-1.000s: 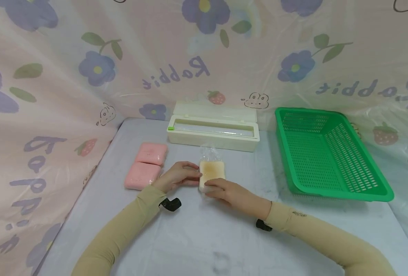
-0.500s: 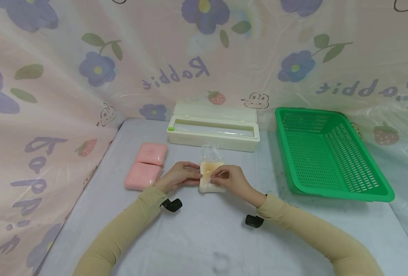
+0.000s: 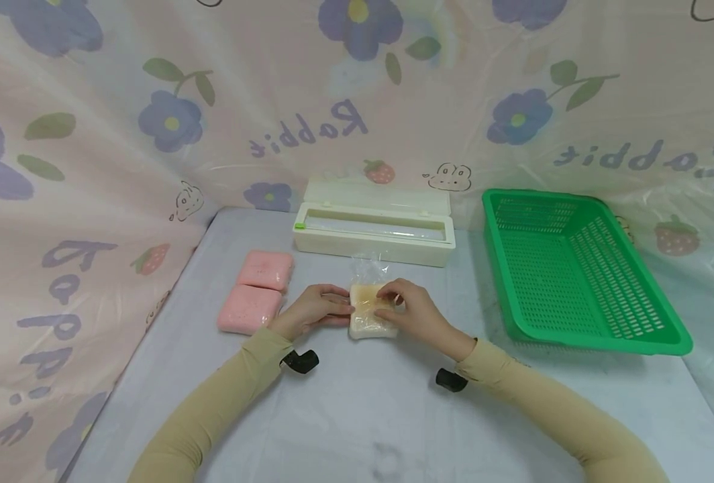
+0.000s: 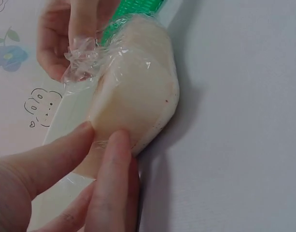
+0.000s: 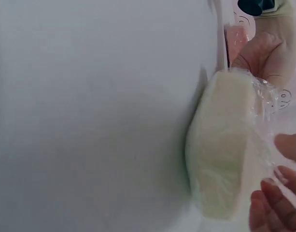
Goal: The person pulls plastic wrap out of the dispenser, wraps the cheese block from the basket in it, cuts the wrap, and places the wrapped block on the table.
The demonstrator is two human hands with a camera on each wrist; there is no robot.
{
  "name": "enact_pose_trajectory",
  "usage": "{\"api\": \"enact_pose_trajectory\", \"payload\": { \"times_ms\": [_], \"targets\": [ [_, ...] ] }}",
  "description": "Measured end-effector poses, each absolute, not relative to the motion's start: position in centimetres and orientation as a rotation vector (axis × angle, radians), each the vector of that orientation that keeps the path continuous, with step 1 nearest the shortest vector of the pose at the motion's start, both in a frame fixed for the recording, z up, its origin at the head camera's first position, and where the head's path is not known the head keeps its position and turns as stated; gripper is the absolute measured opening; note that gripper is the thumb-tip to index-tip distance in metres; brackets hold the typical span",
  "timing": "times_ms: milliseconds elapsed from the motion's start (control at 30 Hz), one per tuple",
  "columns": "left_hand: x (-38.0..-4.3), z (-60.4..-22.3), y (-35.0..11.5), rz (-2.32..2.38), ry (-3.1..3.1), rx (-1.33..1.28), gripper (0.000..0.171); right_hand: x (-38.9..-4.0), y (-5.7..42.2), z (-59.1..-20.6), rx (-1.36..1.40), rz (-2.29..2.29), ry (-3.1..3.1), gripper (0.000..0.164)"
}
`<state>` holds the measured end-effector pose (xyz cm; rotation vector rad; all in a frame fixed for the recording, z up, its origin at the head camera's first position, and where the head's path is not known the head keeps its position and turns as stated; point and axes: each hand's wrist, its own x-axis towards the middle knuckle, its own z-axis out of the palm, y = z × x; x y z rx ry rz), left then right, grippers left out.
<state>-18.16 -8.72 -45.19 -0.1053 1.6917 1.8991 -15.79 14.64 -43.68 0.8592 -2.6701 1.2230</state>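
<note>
A thick, toast-shaped cream slice (image 3: 372,320) with a tan top lies flat on the table, partly covered by clear cling film (image 4: 85,60). Loose film sticks out beyond its far edge in the head view. My left hand (image 3: 310,312) rests at the slice's left side, thumb and fingertips touching its edge. Over the right part of the top is my right hand (image 3: 420,314), with a gap between thumb and forefinger. Crumpled film lies against those fingers in the left wrist view. The right wrist view shows film along the slice's side and the fingertips (image 5: 271,191) beside it.
Two pink film-wrapped blocks (image 3: 251,308) lie left of my left hand. Behind the slice stands a white cling film dispenser (image 3: 372,249), lid up, with a roll inside. A green plastic basket (image 3: 508,295) stands on the right. A printed curtain (image 3: 242,87) borders the table.
My right hand moved from the slice's near right corner up onto its top, pinching there half a second ago; its thumb and forefinger are now parted. Film now covers more of the top. The left hand stayed.
</note>
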Motion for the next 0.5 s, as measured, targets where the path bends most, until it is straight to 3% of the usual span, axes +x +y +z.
{"api": "enact_pose_trajectory", "payload": {
  "times_ms": [200,500],
  "targets": [
    [-18.0,-45.1,-8.9,1.902,1.676,-0.097,0.044,-14.2,16.1,-42.5,1.296,0.669,-2.418,0.024],
    [-18.2,-45.4,-8.9,1.911,1.667,-0.063,0.034,-12.6,16.5,-43.4,1.832,0.078,-2.188,0.061]
  ]
}}
